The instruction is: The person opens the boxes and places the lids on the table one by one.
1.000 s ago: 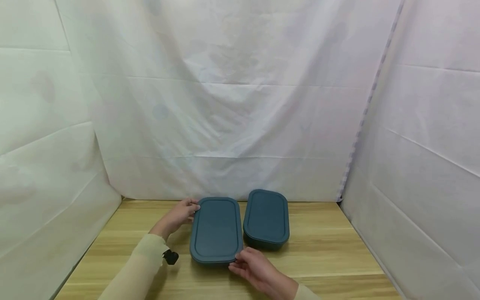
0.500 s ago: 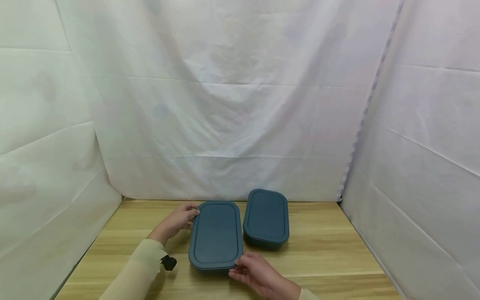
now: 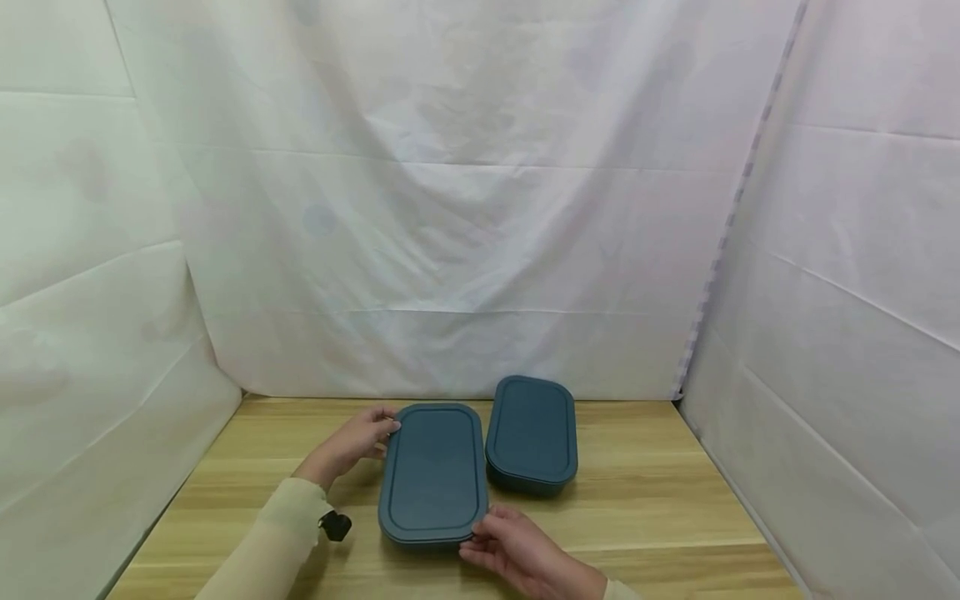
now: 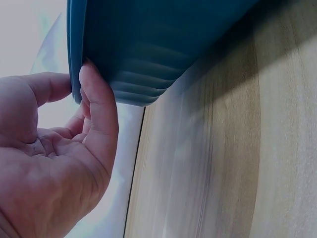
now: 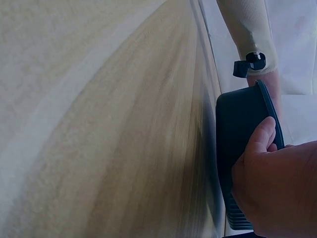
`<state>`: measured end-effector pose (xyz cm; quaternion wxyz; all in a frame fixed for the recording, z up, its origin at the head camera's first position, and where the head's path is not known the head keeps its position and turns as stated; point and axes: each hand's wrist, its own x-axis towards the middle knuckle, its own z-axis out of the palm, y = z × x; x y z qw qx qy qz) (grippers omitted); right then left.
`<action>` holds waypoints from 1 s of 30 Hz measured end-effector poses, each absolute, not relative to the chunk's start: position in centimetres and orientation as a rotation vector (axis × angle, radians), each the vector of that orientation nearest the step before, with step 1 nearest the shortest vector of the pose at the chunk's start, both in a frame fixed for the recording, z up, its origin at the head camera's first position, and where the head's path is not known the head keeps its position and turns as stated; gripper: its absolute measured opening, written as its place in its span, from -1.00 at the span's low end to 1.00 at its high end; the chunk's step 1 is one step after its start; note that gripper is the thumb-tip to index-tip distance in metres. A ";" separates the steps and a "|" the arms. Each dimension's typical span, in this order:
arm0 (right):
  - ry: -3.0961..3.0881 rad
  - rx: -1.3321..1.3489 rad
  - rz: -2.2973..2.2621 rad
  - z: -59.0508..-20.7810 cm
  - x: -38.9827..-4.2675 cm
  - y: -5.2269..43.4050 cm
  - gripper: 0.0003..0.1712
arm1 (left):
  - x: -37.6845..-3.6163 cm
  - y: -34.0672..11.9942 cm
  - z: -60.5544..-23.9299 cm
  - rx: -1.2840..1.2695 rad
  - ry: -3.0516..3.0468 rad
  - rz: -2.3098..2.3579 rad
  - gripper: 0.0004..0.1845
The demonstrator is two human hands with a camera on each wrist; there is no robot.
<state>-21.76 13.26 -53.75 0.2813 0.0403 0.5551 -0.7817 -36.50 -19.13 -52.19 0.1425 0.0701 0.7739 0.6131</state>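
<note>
Between my hands is a dark blue-green rectangular food container [image 3: 433,471] with a flat lid, its long side running away from me. My left hand [image 3: 356,442] pinches the lid's rim at the far left corner; in the left wrist view the thumb [image 4: 52,88] lies on top and a fingertip sits under the edge, above the ribbed wall [image 4: 143,79]. At the near right corner, my right hand [image 3: 521,552] pinches the rim, its fingers [image 5: 261,136] at the lid edge in the right wrist view. The container's inside is hidden by the lid.
A second lidded container [image 3: 532,433] of the same colour stands close on the right, slightly farther back. Both are on a wood-grain table [image 3: 637,500]. White cloth [image 3: 450,250] hangs behind and along both sides. A black wrist device [image 3: 335,525] is on the left sleeve.
Both hands and the container between them have shifted slightly toward me, mostly in the first half second. The second container has stayed in place.
</note>
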 end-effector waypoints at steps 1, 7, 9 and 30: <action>1.483 0.112 -2.094 -53.7 -21.7 13.2 -0.75 | -36.5 -19.1 -52.2 0.203 2.231 1.767 -0.68; 1.449 0.125 -2.089 -53.9 -21.4 13.3 -0.78 | -36.3 -19.1 -52.1 0.249 2.212 1.743 -0.66; 1.439 0.119 -2.094 -54.0 -21.2 13.3 -0.76 | -36.2 -19.1 -52.2 0.268 2.209 1.737 -0.65; 1.481 0.117 -2.070 -54.9 -20.2 13.1 -0.74 | -35.8 -19.7 -52.5 0.355 2.176 1.687 -0.70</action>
